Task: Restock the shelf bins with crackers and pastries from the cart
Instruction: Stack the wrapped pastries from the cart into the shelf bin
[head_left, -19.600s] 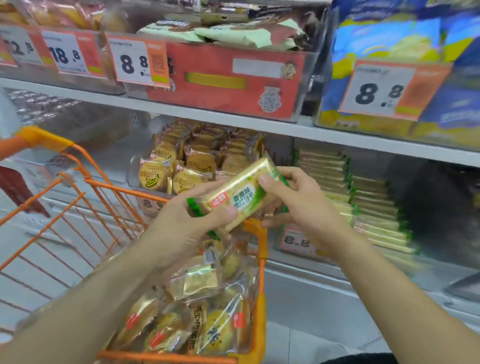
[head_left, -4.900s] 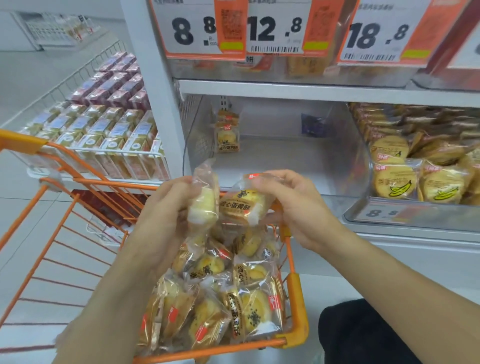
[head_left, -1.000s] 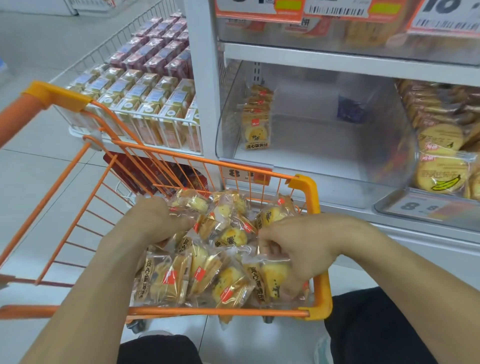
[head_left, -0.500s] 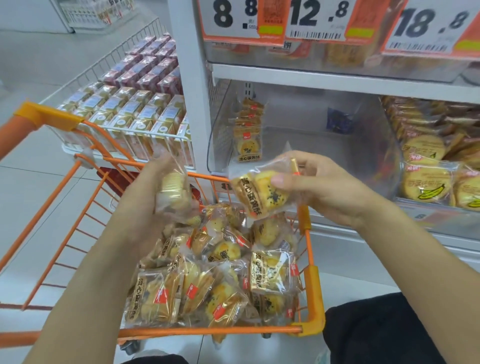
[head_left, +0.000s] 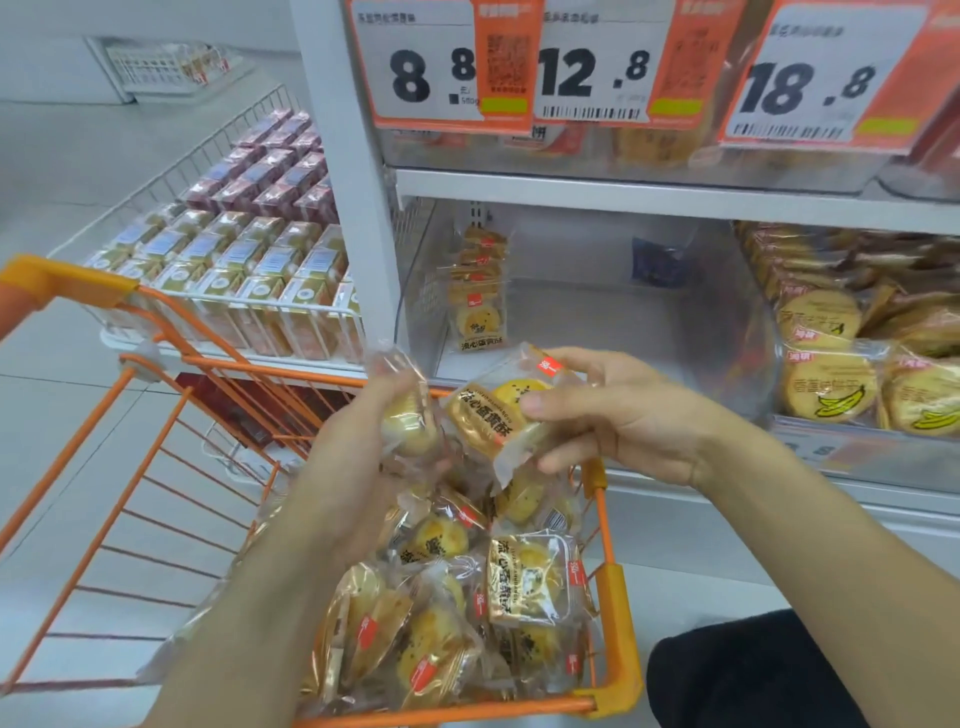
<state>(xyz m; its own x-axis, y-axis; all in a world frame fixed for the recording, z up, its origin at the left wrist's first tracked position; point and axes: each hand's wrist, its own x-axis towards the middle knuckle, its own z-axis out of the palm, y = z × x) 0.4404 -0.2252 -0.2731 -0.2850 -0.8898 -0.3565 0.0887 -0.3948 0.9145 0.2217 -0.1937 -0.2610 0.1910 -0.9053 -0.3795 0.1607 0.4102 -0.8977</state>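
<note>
both arms reach forward over the orange cart (head_left: 615, 613), forearms angled in toward each other so the hands meet above its far end. the right hand (head_left: 618, 415) is turned palm-in, thumb on the face of a wrapped pastry (head_left: 498, 410) and fingers curled behind and under it, gripping it tilted with its printed side up. the left hand (head_left: 358, 457) shows its back to us, fingers wrapped round a second pastry (head_left: 408, 415) held upright, its crinkled clear wrapper sticking up above the knuckles. the two packets sit just beside each other, close to touching.

each pastry is a round golden cake in a clear wrapper with a gold band of dark lettering and a small red tag. a heap of the same packets (head_left: 524, 577) fills the near right corner of the cart below the hands.

behind the hands is a clear shelf bin (head_left: 675, 332), with a short row of matching pastries (head_left: 480, 291) standing against its left wall. the next bin to the right holds banana-print biscuits (head_left: 831, 384). orange-and-white price tags (head_left: 441, 67) hang above.
</note>
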